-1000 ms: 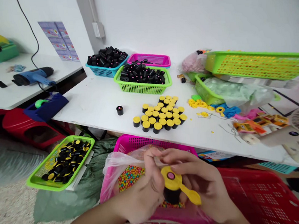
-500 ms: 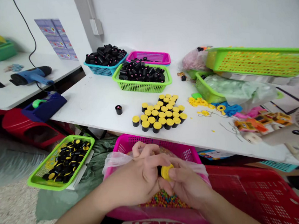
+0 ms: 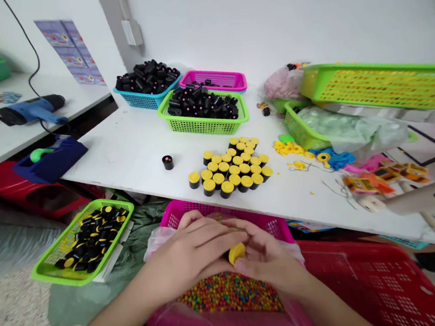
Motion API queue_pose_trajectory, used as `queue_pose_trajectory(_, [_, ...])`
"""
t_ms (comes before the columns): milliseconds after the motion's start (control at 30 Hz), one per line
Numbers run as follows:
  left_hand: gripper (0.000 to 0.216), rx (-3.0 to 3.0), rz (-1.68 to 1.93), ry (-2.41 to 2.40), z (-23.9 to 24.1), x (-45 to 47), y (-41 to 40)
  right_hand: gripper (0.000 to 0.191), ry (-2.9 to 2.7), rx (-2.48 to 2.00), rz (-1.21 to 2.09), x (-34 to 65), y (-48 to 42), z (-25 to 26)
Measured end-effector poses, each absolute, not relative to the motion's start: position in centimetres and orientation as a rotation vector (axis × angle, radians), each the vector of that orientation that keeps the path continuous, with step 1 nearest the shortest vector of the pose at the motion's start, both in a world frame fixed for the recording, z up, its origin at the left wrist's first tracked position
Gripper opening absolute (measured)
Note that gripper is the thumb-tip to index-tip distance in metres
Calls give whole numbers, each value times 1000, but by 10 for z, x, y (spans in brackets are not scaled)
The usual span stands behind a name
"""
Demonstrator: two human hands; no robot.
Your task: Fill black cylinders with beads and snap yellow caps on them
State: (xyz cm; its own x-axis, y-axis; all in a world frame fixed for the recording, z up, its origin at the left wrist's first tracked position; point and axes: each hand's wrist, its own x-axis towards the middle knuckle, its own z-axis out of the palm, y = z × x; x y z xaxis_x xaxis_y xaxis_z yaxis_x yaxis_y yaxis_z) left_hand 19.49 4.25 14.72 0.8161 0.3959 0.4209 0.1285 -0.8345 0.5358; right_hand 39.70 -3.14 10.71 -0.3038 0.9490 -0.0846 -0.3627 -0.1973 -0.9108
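Note:
Over a pink basket (image 3: 176, 214) my two hands meet around a small black container with a yellow lid (image 3: 236, 253). My left hand (image 3: 194, 244) wraps over it from the left, and its fingers hide nearly all the black body. From the right, my right hand (image 3: 271, 258) is closed on it, the thumb against the tilted lid. Whether the lid sits fully on the body I cannot tell. Small multicoloured balls (image 3: 230, 292) lie in a clear plastic bag inside the basket, just below my hands.
Yellow-lidded black containers (image 3: 233, 170) stand grouped on the white table (image 3: 124, 151), near one lidless container (image 3: 167, 162). Behind are a green basket (image 3: 202, 127) and a blue basket (image 3: 138, 100) of black containers. Another green basket (image 3: 39, 270) of lidded ones sits lower left.
My hands have closed further around the container, covering its black body and tilting the yellow lid. More of the coloured balls show beneath. The view has shifted slightly.

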Motion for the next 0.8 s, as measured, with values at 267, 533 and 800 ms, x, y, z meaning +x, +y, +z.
queue_pose_trajectory(267, [35,2213,904,1177,107,180,82,28,-1558,-1487,742,463,-7,115])
queue_pose_trajectory(533, [41,1924,793,1258,92,197,138,14,-1756,-2000,-22,635,106,117])
queue_pose_trajectory(800, [61,1868,960,1133,102,188,149,26,-1880,-1861,93,666,138,106])
